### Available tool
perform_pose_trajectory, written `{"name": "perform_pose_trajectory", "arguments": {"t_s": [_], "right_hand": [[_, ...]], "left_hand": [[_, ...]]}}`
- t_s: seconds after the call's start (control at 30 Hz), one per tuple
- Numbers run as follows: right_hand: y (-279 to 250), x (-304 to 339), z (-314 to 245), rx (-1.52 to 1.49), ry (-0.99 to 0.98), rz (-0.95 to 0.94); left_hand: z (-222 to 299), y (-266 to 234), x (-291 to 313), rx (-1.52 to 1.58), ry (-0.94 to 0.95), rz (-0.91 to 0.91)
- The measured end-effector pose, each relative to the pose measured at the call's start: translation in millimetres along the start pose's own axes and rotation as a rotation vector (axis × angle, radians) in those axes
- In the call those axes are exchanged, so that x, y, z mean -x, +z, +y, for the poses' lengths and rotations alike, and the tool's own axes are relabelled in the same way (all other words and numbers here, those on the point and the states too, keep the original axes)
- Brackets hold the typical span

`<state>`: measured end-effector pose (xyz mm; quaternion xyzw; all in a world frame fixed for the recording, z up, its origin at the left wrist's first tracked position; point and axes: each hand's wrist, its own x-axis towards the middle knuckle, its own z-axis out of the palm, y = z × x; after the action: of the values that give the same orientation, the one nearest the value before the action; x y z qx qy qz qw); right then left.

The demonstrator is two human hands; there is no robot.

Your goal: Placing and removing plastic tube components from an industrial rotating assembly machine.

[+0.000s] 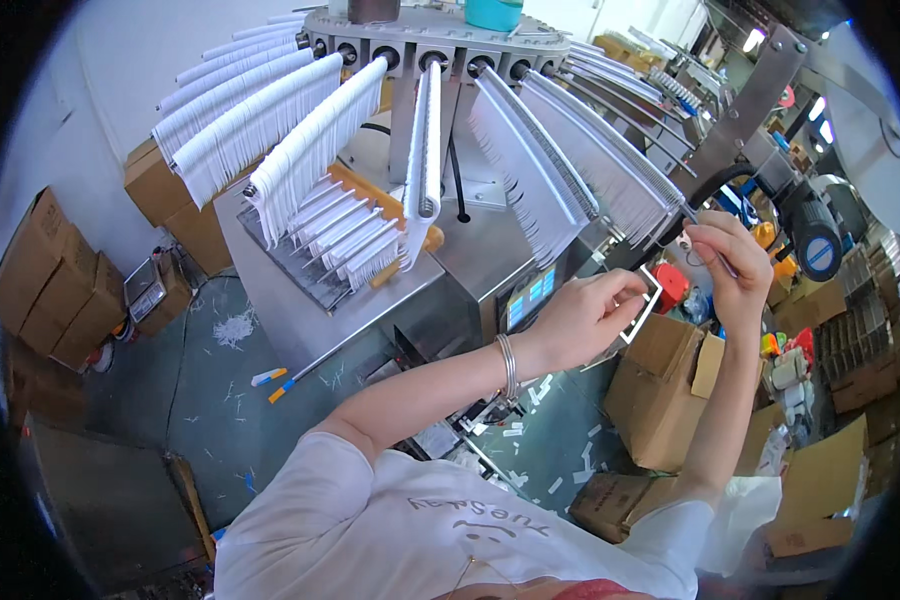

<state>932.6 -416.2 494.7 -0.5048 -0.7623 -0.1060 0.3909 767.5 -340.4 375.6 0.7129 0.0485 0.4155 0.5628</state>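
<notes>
Thin metal rods fan out from a round steel hub [440, 38], most of them hung with dense rows of white strips [305, 135]. At the right, my right hand [735, 265] is raised and closed in a pinch on a thin rod [690, 213], close to the outer end of a row of pale strips [610, 165]. Lower and left of it, my left hand [590, 318] has curled fingers beside a white-edged frame-like piece [654, 300]. Whether the left fingers grip that piece is hidden. A silver bangle [510, 368] circles my left wrist.
A rack of white strips [350, 235] lies on the steel machine cabinet [310, 325], and a small lit screen [530, 298] sits at its right. Cardboard boxes [655, 390] stand at right, more boxes [55, 275] at left. White scraps [560, 465] litter the green floor.
</notes>
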Motion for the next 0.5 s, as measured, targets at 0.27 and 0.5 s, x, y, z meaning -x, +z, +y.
{"name": "perform_pose_trajectory", "arguments": {"t_s": [0.27, 0.5], "right_hand": [[16, 18, 12, -0.314, 0.32, 0.088], [12, 67, 20, -0.419, 0.312, 0.307]], "left_hand": [[0, 0, 0, -0.03, -0.01, 0.008], [0, 6, -20, -0.297, 0.296, 0.399]]}}
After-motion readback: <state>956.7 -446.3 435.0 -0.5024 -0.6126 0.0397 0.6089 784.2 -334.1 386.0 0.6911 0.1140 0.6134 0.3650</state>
